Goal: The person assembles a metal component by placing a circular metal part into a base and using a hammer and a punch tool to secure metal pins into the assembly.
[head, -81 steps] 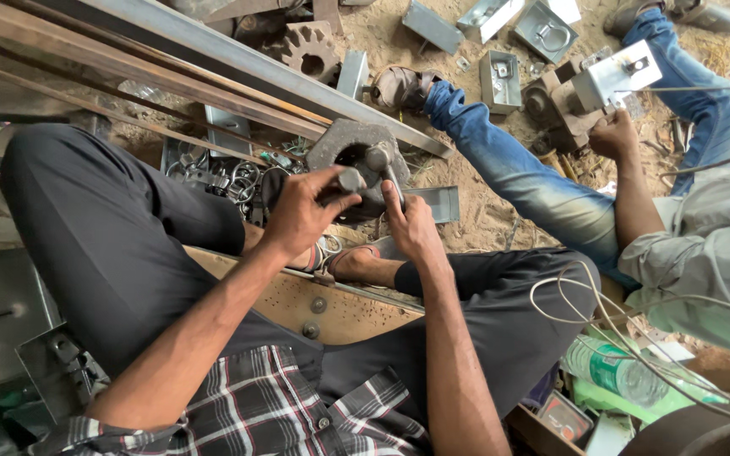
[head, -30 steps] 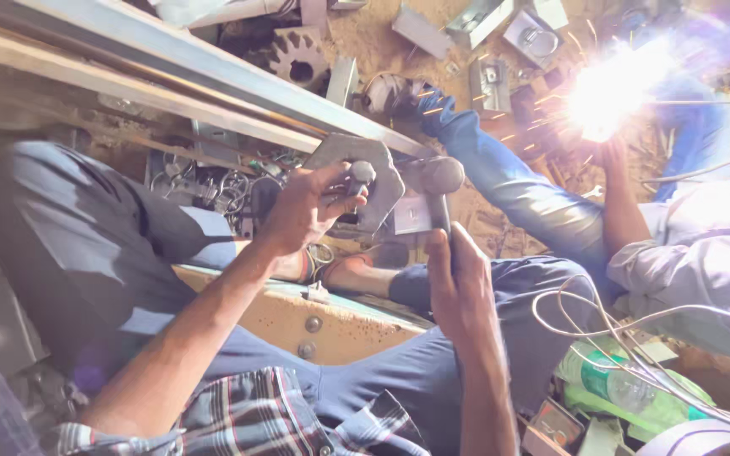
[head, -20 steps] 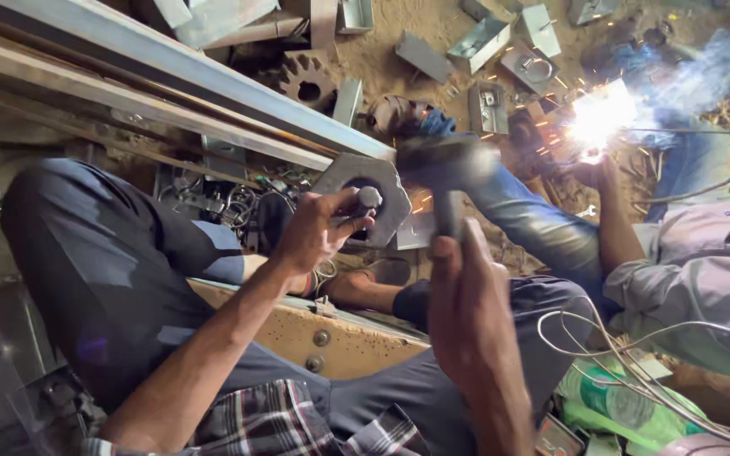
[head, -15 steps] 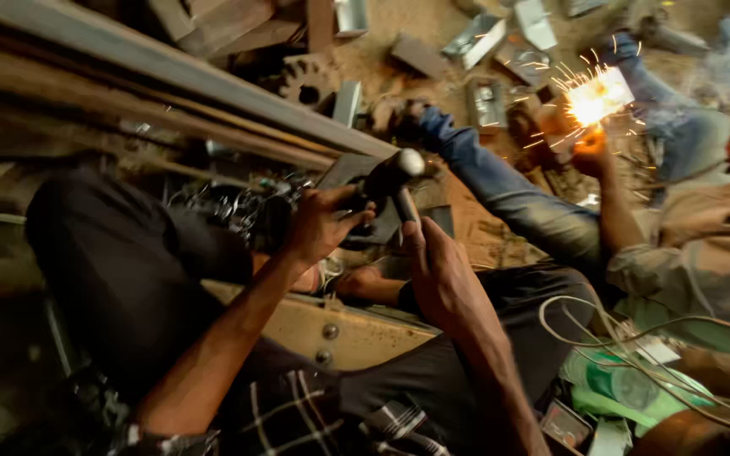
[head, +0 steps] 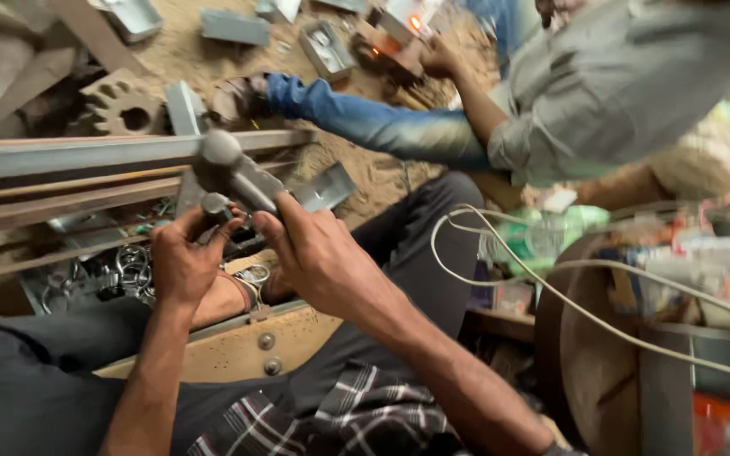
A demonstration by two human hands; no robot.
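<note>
Partly hidden, hammer [head: 228, 169] behind right hand [head: 318, 257]

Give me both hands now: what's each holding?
Left hand: closed on a small metal part.
Right hand: closed on the hammer handle, head up.

Free room around the 2 hands is tight. Left hand [head: 181, 263] and right hand [head: 318, 257] sit close together with only a narrow gap between them. Above: long steel bar [head: 86, 154] blocks upward passage across the left half. Left of the left hand: pile of metal rings [head: 128, 268], apparently touching the knuckles (blurred). Below: tan plank [head: 238, 350] and dark trouser legs. Right: a co-worker's blue-jeaned leg [head: 382, 127] and white cable [head: 551, 291] bound the sandy floor [head: 382, 173], the 1 open patch.
</note>
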